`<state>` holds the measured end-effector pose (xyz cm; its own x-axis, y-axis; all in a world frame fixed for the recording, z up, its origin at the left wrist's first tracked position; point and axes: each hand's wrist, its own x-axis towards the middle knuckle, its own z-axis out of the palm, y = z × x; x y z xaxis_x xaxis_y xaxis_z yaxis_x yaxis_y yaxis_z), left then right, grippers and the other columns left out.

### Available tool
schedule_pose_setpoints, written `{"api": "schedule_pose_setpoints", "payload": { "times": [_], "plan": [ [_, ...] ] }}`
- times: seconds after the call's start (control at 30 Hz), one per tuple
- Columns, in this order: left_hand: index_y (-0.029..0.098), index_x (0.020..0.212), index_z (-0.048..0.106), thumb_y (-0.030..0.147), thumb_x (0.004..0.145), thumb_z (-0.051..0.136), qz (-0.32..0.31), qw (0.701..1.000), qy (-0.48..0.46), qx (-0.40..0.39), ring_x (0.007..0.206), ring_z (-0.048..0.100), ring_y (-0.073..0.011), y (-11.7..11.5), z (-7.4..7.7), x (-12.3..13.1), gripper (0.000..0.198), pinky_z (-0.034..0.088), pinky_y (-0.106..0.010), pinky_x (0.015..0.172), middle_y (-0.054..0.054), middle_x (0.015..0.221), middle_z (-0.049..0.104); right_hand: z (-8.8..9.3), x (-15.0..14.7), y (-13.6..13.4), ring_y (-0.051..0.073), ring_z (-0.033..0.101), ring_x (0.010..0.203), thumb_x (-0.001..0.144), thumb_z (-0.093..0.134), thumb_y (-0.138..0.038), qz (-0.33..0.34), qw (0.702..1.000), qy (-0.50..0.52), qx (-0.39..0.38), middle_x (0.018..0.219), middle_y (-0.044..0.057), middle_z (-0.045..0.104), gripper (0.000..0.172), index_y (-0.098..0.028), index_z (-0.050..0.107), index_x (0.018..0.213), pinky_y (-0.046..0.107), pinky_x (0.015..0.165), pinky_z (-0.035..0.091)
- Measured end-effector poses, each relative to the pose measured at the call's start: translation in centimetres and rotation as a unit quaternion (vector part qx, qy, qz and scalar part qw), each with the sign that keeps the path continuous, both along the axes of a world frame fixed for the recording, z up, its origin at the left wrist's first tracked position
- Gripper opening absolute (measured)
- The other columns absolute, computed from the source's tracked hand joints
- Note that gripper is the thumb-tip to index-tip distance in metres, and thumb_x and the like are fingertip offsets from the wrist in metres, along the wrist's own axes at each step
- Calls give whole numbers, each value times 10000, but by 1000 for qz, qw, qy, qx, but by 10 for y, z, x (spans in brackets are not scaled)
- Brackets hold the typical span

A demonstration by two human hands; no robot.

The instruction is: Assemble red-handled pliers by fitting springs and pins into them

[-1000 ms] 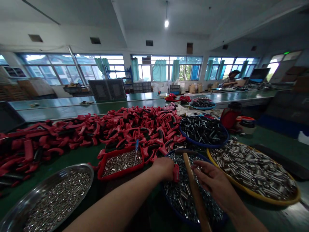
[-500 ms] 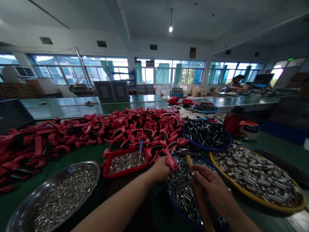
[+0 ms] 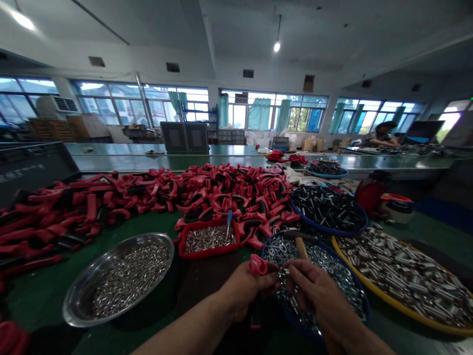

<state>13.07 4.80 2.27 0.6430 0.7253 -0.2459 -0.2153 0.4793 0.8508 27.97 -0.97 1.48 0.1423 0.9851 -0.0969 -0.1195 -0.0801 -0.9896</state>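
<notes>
My left hand (image 3: 242, 288) is closed around a red plastic handle (image 3: 258, 265), its rounded end sticking up above the fingers. My right hand (image 3: 320, 291) pinches a small shiny metal part (image 3: 284, 272) against my left fingertips; its exact kind is too small to tell. Both hands meet over the near left side of a blue basin (image 3: 365, 301) full of washers and small metal pieces. A hammer (image 3: 302, 248) lies across that basin, its wooden handle partly hidden under my right hand. Left of the basin, a red tray (image 3: 207, 255) holds small metal pins and a blue-handled screwdriver (image 3: 229, 218).
A large heap of red and black handles (image 3: 221, 190) covers the table behind. At left stands a steel bowl (image 3: 72, 303) of small metal parts. To the right are a yellow basin (image 3: 406, 315) of metal cylinders and a blue basin of black parts (image 3: 325, 207). A person (image 3: 382, 135) sits far right.
My left hand has drawn the red handle back from the heap toward me. My right hand has come left to meet it. The view has turned slightly left.
</notes>
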Motion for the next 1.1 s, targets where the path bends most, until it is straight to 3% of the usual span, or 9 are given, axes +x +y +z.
{"api": "schedule_pose_setpoints", "payload": {
  "times": [0.3,0.47,0.63,0.7,0.77,0.83,0.9,0.97,1.1],
  "plan": [
    [93,786,597,255,528,782,19,998,-20,-48,517,516,-68,-5,-6,-13,356,398,-183,527,9,590,580,-1,-14,-2,49,444,390,718,634,-404,-8,999,32,-13,551,-22,574,264,-171,619,841,151,339,340],
    [113,755,559,246,520,786,64,996,-56,-31,555,544,-86,-11,-14,-14,353,428,-202,564,19,596,577,7,-16,-1,100,574,584,692,678,-342,-15,998,57,-10,675,-5,610,207,-172,615,793,187,493,472],
    [134,760,556,237,529,780,71,992,-53,-90,611,569,-99,-21,-15,-19,338,444,-207,602,14,635,581,11,-11,6,115,605,613,688,677,-358,92,986,97,-105,701,10,622,244,-166,562,785,211,534,482],
    [137,734,550,246,522,781,87,991,-35,-97,604,563,-103,-25,-15,-20,331,439,-210,598,16,622,572,12,-11,6,123,599,594,680,672,-383,86,990,45,-105,673,4,615,253,-178,554,768,230,533,483],
    [132,683,536,269,513,784,114,992,-22,-46,562,529,-95,-29,-17,-20,330,414,-204,568,24,581,553,14,-14,4,153,599,617,677,664,-389,32,993,-108,-32,678,-3,610,217,-207,571,751,275,556,492],
    [122,658,533,304,534,771,121,992,-23,13,539,492,-85,-32,-18,-19,324,385,-198,548,22,563,546,18,-21,-3,196,602,730,703,635,-352,-13,952,-289,97,762,10,631,122,-248,606,760,334,660,490],
    [109,682,548,331,574,744,94,994,-42,28,529,474,-78,-36,-18,-20,315,370,-195,542,11,575,554,23,-27,-10,219,585,842,739,590,-303,-29,895,-394,207,854,17,642,70,-285,626,797,362,761,456],
    [110,743,560,329,598,728,61,996,-64,-16,552,497,-83,-39,-18,-23,312,379,-195,549,0,619,567,29,-33,-14,216,586,836,756,571,-294,-29,882,-411,230,860,16,642,78,-296,619,817,356,756,454],
    [145,773,532,263,601,724,18,986,-55,-159,602,548,-106,-45,-19,-33,283,420,-201,528,4,682,553,41,-39,-13,204,608,718,756,573,-381,-12,933,-330,141,791,10,643,129,-288,583,845,326,638,486]
  ]
}}
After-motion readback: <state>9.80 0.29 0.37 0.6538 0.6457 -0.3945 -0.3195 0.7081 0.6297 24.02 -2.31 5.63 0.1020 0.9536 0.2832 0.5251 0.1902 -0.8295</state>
